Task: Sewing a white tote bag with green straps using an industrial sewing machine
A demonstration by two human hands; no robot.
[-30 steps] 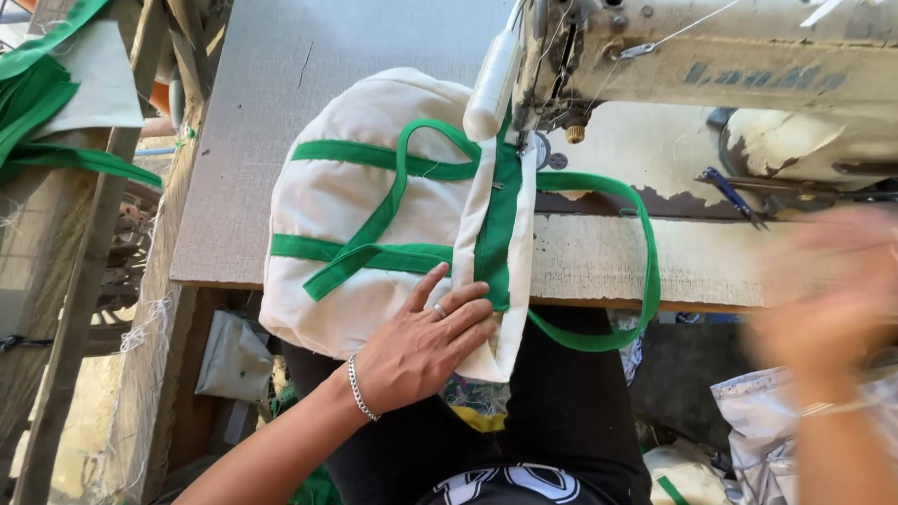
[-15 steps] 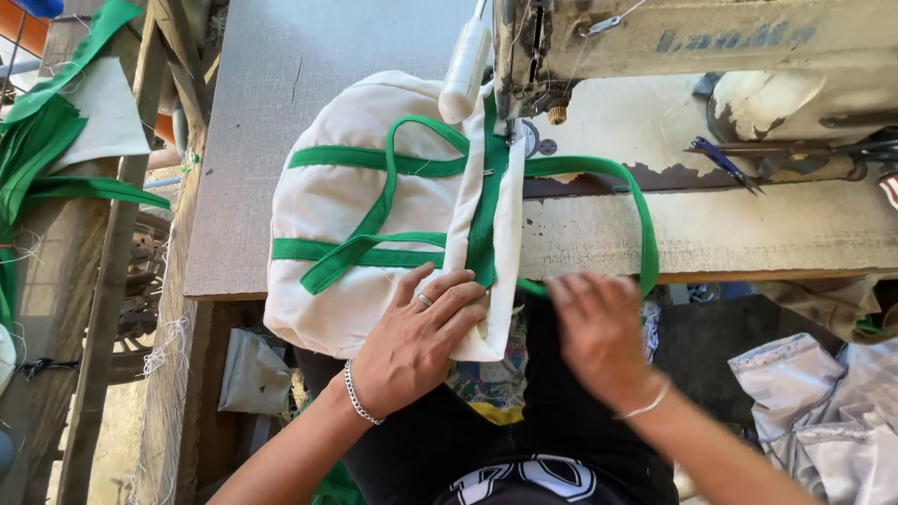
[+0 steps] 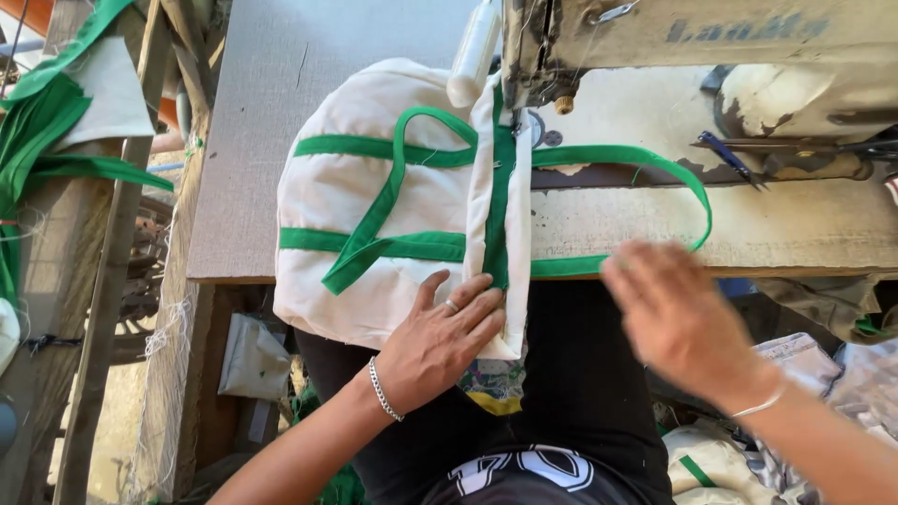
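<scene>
bag [image 3: 374, 196] on table [image 3: 262, 112], left of sewing machine [image 3: 692, 37] | bag's seam edge under machine head | strap loop [image 3: 673, 182] right of bag, before machine | left hand [image 3: 440, 341] on bag's near edge | right hand [image 3: 678, 318] right of bag

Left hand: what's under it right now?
The left hand lies flat on the cream bag, fingers at its green-trimmed edge. Whatever lies beneath that fabric is covered.

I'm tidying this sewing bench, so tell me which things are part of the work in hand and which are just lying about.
In use: cream bag with green straps, sewing machine, left hand flat on the bag, right hand near the green strap loop.

Lying about: scissors, green strap pile, cloth pieces.
</scene>
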